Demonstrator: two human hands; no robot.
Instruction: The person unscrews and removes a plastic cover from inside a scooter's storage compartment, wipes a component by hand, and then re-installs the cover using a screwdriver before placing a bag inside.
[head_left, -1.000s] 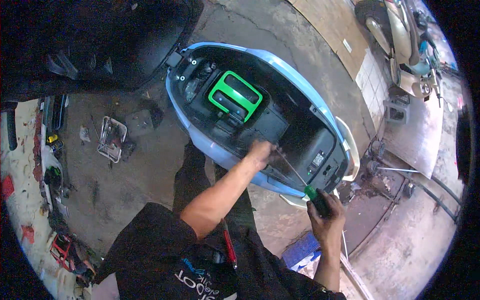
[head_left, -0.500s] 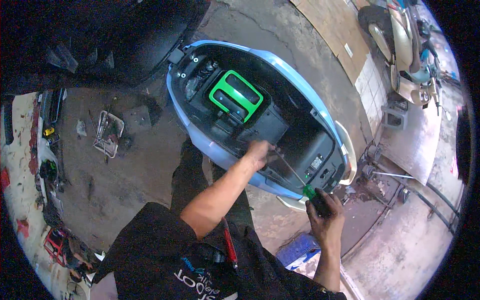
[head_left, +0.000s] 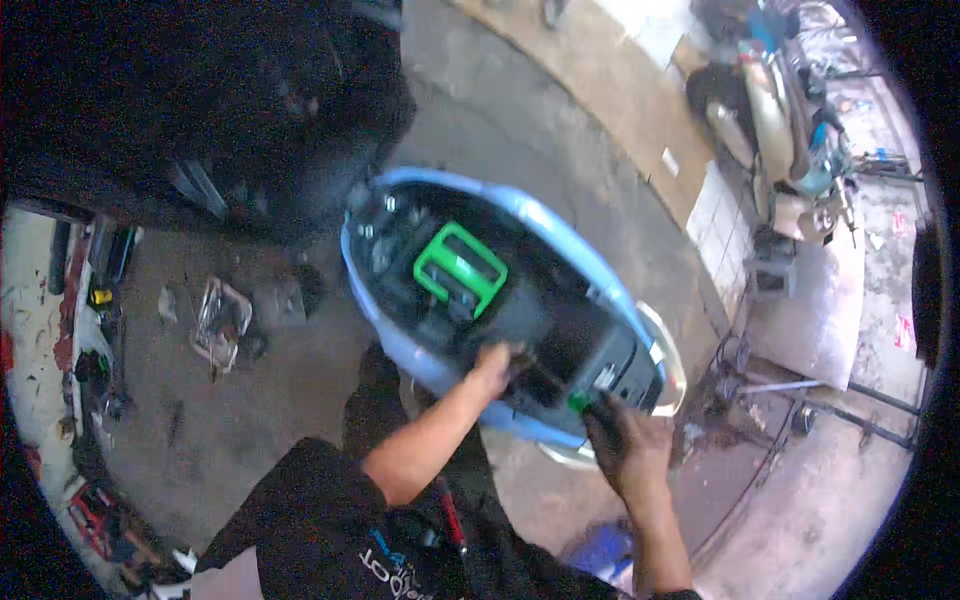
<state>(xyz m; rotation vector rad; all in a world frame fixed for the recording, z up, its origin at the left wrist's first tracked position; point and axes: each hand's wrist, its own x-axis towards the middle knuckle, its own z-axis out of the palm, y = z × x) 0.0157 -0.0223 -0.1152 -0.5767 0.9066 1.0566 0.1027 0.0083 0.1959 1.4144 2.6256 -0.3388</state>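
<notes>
My right hand (head_left: 632,440) is closed round the green handle (head_left: 579,401) of a screwdriver, over the near right rim of a scooter's body. The thin shaft points left toward my left hand (head_left: 490,370), smeared by motion. That hand's fingers look pinched together near the screwdriver's tip; what is between them is too blurred to make out. Both hands are over the black underseat storage compartment (head_left: 575,335), framed by the scooter's light-blue body panels (head_left: 410,350). A bright green frame (head_left: 490,265) sits in the compartment's left half.
A large dark shape (head_left: 200,120) fills the upper left. Another scooter (head_left: 770,120) stands at the far right, near a small grey stool (head_left: 771,275). A metal tray (head_left: 220,322) lies on the floor at left. Near my right forearm is a blue object (head_left: 600,550).
The view has tilted, so the scooter appears lower and slightly left. Both hands have shifted a little left and down in the picture. The screwdriver stays in my right hand.
</notes>
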